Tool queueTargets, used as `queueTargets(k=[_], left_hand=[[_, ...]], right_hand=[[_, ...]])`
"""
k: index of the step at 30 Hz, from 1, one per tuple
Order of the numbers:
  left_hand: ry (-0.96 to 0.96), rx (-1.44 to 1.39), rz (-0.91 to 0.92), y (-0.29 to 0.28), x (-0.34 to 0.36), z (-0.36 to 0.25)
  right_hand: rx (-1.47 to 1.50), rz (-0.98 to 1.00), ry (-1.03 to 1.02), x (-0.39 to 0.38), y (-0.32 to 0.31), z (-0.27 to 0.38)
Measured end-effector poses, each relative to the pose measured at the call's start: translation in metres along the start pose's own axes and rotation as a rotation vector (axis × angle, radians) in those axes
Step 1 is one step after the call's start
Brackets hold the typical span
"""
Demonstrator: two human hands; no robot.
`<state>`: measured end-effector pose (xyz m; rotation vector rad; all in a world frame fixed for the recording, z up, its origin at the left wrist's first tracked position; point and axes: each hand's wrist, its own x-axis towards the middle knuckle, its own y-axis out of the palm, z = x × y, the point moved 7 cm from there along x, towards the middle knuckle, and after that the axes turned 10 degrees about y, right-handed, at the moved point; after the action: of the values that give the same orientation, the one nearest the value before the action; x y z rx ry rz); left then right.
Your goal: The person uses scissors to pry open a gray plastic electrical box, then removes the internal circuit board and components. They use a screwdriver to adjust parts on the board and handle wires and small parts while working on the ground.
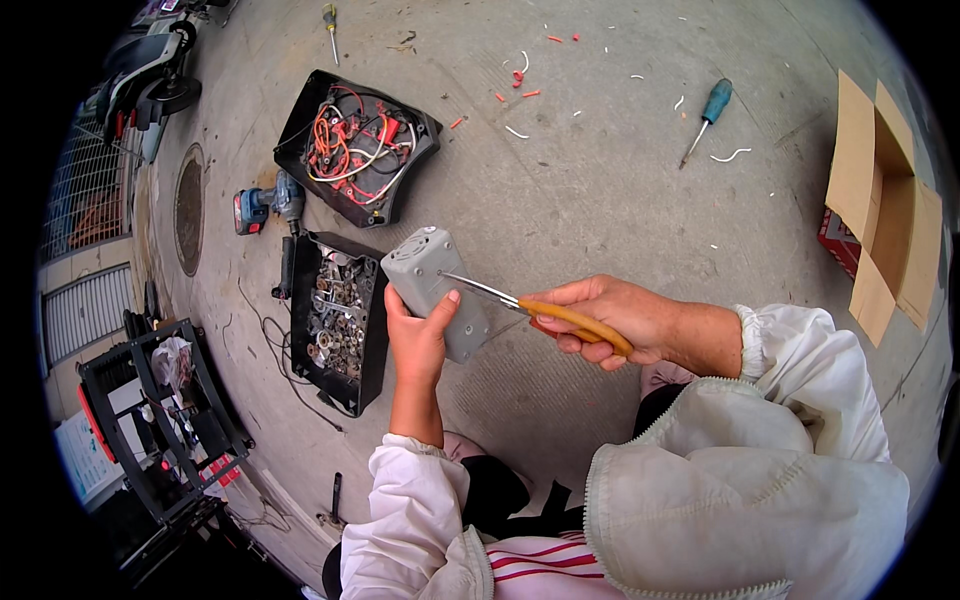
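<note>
The case (425, 285) was held up off the floor (600, 190) in front of the person, tilted, and looked closed and whole. Its face carried small round marks — screws or holes, too small to tell. The left hand (415, 348) was clamped on it, thumb across the face and fingers on its side. The right hand (622, 312) was closed round the orange handles of a tool (565, 313), whose tip met the face near its upper left edge; whether the blades stood apart could not be told. By the look of it, work on this case was at an early point, with no part of it visibly off. Loose metal parts already filled the bin (374, 365), wires lay in the box (420, 175), and scraps (517, 131) dotted the floor.

Room was tight on the left: the bin's wall stood just beside the case in view, with the drill (288, 198) and cable (270, 330) beyond. The person's knees (497, 490) bounded the near side. The wider space lay ahead and to the right — over the scraps and teal screwdriver (716, 102), as far as the carton (915, 245), well apart from the right hand.
</note>
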<state>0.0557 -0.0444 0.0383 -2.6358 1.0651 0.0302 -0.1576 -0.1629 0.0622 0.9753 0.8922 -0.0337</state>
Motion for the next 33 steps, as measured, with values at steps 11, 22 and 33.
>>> queueTargets(k=[11, 22, 33], left_hand=[[0.027, 0.051, -0.005, -0.003, 0.0, 0.0], [0.06, 0.053, -0.033, -0.003, -0.001, 0.0], [0.135, 0.068, -0.06, -0.004, -0.002, -0.01]], right_hand=[[0.03, 0.01, -0.004, -0.001, 0.003, 0.0], [0.162, 0.136, 0.006, 0.003, 0.004, -0.004], [0.302, 0.339, 0.021, 0.0, 0.02, -0.009]])
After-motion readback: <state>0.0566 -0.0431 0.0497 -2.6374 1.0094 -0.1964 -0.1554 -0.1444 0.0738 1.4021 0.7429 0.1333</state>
